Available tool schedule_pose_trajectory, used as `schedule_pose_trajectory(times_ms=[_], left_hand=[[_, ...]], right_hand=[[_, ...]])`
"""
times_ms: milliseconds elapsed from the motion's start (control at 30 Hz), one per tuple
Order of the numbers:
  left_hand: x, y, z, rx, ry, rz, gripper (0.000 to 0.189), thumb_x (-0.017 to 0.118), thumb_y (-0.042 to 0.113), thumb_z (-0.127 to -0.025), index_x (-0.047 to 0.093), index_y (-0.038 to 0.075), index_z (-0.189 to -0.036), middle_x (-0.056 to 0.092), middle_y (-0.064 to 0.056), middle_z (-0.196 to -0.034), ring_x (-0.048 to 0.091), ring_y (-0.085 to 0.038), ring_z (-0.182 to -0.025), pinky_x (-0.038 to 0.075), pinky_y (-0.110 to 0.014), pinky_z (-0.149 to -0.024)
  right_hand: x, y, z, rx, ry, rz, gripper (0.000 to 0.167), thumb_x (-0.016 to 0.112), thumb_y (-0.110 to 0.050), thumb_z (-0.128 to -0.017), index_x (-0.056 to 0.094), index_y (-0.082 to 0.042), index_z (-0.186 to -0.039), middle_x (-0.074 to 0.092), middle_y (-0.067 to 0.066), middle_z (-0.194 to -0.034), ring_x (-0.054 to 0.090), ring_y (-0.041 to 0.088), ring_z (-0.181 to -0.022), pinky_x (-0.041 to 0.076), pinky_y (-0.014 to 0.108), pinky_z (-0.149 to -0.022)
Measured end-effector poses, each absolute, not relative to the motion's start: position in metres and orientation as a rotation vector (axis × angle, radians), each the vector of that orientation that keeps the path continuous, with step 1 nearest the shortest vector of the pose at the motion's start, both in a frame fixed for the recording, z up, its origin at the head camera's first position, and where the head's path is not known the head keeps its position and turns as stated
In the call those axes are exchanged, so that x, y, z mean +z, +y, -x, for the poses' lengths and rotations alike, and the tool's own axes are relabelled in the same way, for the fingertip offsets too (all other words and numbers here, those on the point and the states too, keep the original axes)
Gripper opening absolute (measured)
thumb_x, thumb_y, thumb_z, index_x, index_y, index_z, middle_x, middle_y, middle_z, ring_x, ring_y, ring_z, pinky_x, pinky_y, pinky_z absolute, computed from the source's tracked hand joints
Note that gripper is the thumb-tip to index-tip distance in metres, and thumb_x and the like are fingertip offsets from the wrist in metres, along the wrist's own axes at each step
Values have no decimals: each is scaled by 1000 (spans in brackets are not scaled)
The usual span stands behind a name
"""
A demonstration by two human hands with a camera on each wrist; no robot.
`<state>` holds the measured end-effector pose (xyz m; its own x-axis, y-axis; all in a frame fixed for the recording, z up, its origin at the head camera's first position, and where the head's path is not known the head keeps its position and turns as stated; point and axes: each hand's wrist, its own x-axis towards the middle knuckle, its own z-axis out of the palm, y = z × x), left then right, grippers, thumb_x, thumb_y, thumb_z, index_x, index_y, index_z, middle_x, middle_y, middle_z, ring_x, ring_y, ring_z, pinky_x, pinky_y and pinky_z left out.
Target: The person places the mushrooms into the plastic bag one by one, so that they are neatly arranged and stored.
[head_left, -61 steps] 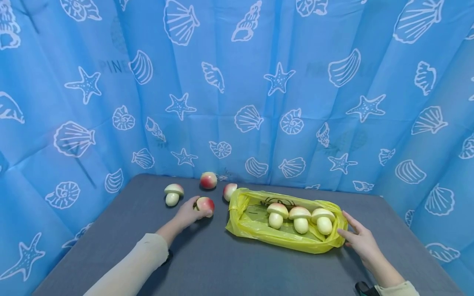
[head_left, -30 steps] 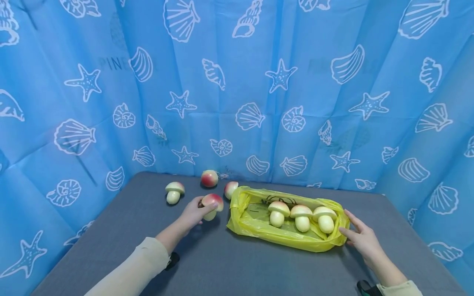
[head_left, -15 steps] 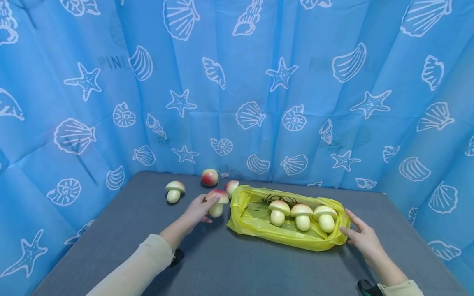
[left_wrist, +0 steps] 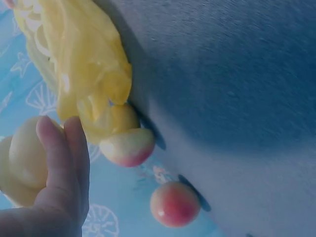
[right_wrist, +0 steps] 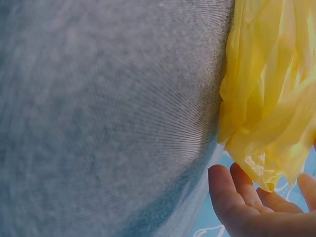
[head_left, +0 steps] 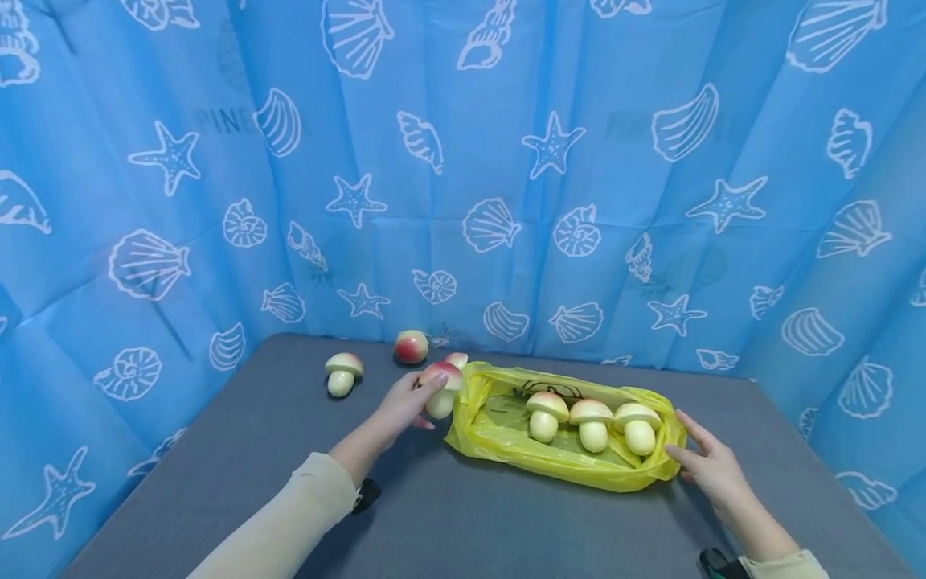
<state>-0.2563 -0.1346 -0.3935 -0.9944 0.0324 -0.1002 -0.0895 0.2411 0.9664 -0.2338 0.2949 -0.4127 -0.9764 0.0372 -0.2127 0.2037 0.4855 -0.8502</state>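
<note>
My left hand (head_left: 396, 406) pinches a toy mushroom (head_left: 452, 374) with a red-tinged cap and pale stem, just off the left end of a yellow plastic bag (head_left: 535, 473). In the left wrist view the held mushroom (left_wrist: 27, 155) is pale, with fingers along its side. The bag lies on its base with its mouth spread wide. Inside, toward the right, stand three similar mushrooms (head_left: 547, 408). At the bag's right end, my right hand (head_left: 712, 469) has thumb and fingers spread at the rim. The right wrist view has its loosely bent fingers (right_wrist: 224, 190) against the crumpled plastic.
On the grey table (head_left: 463, 523), another mushroom (head_left: 343, 376) stands at the back left. One lies with its red cap (head_left: 411, 346) forward near the curtain (head_left: 463, 161). A third mushroom (left_wrist: 128, 147) lies by the bag's left end, partly hidden behind the held one in the head view.
My left hand has carried the mushroom rightward to the bag's left end, turning it from cap-forward to stem-down. My right hand stays at the bag's right end.
</note>
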Motion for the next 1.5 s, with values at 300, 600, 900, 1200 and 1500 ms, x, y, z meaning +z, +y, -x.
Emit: schedule_pose_trajectory(times_ms=[300, 600, 900, 1200, 1500], left_hand=[[-384, -118, 257, 1932, 2299, 18, 70, 52, 47, -98, 37, -4, -144, 53, -21, -123, 60, -27, -92, 57, -33, -68], [-382, -98, 262, 1944, 2193, 12, 66, 52, 47, -98, 40, -3, -139, 54, -20, -117, 61, -28, -96, 57, -34, -72], [-384, -83, 270, 1921, 2162, 81, 68, 51, 46, -99, 37, -6, -141, 55, -20, -115, 61, -34, -101, 56, -40, -75], [-386, -61, 283, 1931, 2087, 162, 66, 51, 43, -100, 36, -7, -141, 51, -18, -114, 56, -28, -92, 52, -31, -69], [-389, -43, 288, 1811, 2151, 227, 68, 51, 41, -101, 28, -1, -149, 44, -18, -124, 50, -23, -80, 46, -34, -65]], right_hand=[[-412, 295, 234, -1504, 2566, -210, 77, 53, -28, -101, 1, -11, -155, -9, 27, -156, 9, 55, -138, 45, 51, -93], [-412, 294, 234, -1498, 2563, -219, 76, 52, -29, -102, 1, -9, -155, -8, 28, -155, 13, 55, -137, 46, 50, -91], [-412, 293, 234, -1509, 2556, -205, 77, 52, -29, -102, 0, -9, -155, -9, 28, -155, 12, 55, -137, 46, 51, -92], [-414, 295, 235, -1496, 2562, -216, 76, 51, -29, -102, 0, -10, -155, -8, 28, -155, 13, 54, -137, 47, 49, -91], [-414, 294, 234, -1510, 2543, -211, 77, 51, -29, -102, -1, -9, -155, -10, 28, -155, 12, 55, -137, 46, 51, -92]])
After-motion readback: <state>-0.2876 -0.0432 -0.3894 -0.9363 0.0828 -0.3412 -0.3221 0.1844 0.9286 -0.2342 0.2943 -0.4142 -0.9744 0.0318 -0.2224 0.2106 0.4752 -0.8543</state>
